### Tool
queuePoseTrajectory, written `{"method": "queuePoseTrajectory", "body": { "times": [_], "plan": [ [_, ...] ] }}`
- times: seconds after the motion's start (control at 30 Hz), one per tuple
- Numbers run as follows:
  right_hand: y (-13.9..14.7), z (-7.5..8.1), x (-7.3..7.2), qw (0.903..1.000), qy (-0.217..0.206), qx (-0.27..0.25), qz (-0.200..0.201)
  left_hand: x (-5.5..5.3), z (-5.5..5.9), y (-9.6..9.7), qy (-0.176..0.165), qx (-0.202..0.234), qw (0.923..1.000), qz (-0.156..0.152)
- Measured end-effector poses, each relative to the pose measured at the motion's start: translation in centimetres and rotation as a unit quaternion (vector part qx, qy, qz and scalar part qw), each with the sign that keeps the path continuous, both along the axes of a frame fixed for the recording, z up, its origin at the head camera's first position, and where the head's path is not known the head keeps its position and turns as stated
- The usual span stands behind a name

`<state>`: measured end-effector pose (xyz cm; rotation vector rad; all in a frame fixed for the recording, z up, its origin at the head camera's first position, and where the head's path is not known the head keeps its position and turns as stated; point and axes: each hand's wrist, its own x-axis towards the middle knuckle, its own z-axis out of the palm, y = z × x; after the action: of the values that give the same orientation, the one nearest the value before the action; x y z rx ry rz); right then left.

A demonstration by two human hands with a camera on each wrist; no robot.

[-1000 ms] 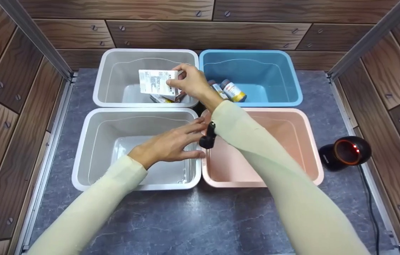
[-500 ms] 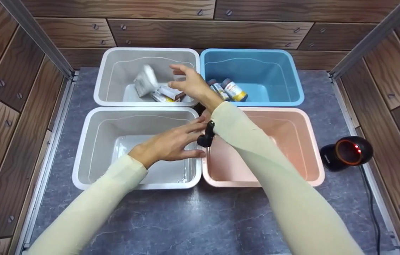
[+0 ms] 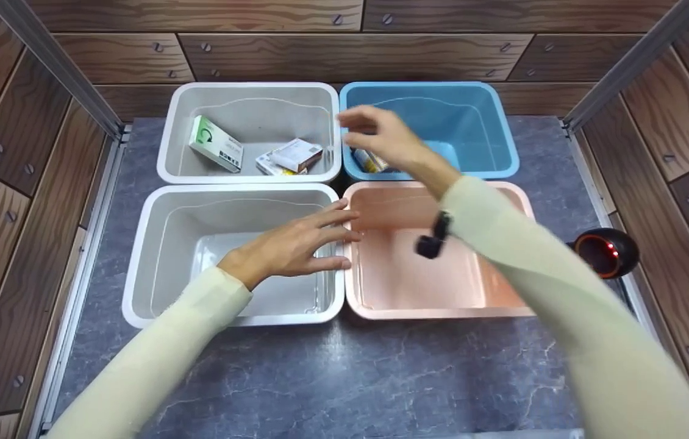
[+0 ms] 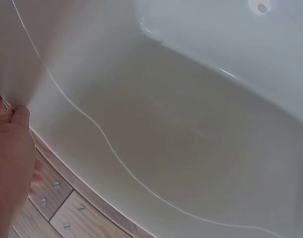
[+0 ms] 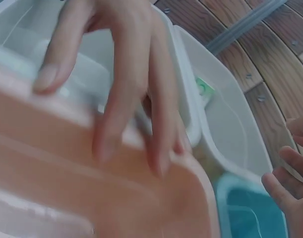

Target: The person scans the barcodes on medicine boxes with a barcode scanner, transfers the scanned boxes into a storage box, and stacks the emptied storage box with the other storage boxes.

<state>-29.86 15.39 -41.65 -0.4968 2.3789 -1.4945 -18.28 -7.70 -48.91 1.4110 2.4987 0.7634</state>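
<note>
My left hand (image 3: 299, 244) lies with fingers extended across the meeting rims of the near grey bin (image 3: 137, 262) and the pink bin (image 3: 417, 314). Over the near left part of the blue bin (image 3: 506, 134), my right hand (image 3: 387, 137) is raised with loosely bent fingers, holding nothing. A green-and-white box (image 3: 217, 146) leans in the far grey bin (image 3: 164, 146). To its right, a white carton (image 3: 297, 153) lies on another with yellow on it (image 3: 270, 166). Bottles with white-and-yellow labels (image 3: 370, 161) in the blue bin are partly hidden by my right hand.
A black scanner (image 3: 613, 253) with a red-lit ring stands at the right, partly behind my right sleeve. Wood-patterned walls (image 3: 356, 58) enclose the dark marbled table (image 3: 344, 378) at the back and sides.
The right hand let go of the white box, which fell into the far grey bin and now leans there, green end showing. The hand then moved right, over the blue bin. The left hand stayed put.
</note>
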Motion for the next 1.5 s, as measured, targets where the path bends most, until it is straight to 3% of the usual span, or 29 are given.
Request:
{"method": "queuePoseTrajectory", "body": {
  "times": [0.23, 0.47, 0.6, 0.7, 0.83, 0.97, 1.07, 1.3, 1.5],
  "plan": [
    [7.7, 0.7, 2.3, 0.9991, -0.013, -0.001, -0.041, 0.0, 0.1, -0.1, -0.006, -0.006, 0.9999, 0.006],
    [15.4, -0.4, 5.7, 0.9934, -0.031, -0.052, -0.097, 0.0, 0.0, 0.1, -0.010, -0.013, 0.9999, 0.004],
    [19.0, -1.1, 7.7, 0.9852, -0.047, -0.110, -0.123, 0.0, 0.1, 0.1, -0.007, -0.014, 0.9999, 0.005],
    [21.2, -1.8, 8.9, 0.9723, -0.059, -0.183, -0.133, 0.0, 0.0, 0.0, -0.005, -0.010, 0.9999, 0.005],
    [23.6, -2.7, 10.4, 0.9469, -0.071, -0.275, -0.152, 0.0, -0.2, 0.0, -0.005, -0.009, 0.9999, 0.006],
    [25.6, -3.7, 12.1, 0.9251, -0.082, -0.328, -0.172, -0.1, -0.1, 0.1, -0.008, -0.018, 0.9998, 0.007],
    [26.7, -4.5, 13.3, 0.9170, -0.085, -0.344, -0.183, -0.1, -0.1, 0.1, -0.014, -0.020, 0.9997, 0.007],
    [28.8, -6.5, 16.2, 0.9138, -0.085, -0.343, -0.200, -0.1, -0.1, 0.2, -0.020, -0.024, 0.9995, 0.010],
    [30.3, -8.2, 18.7, 0.9283, -0.136, -0.300, -0.172, -0.1, 0.0, 0.1, -0.016, -0.028, 0.9994, 0.012]
  ]
}}
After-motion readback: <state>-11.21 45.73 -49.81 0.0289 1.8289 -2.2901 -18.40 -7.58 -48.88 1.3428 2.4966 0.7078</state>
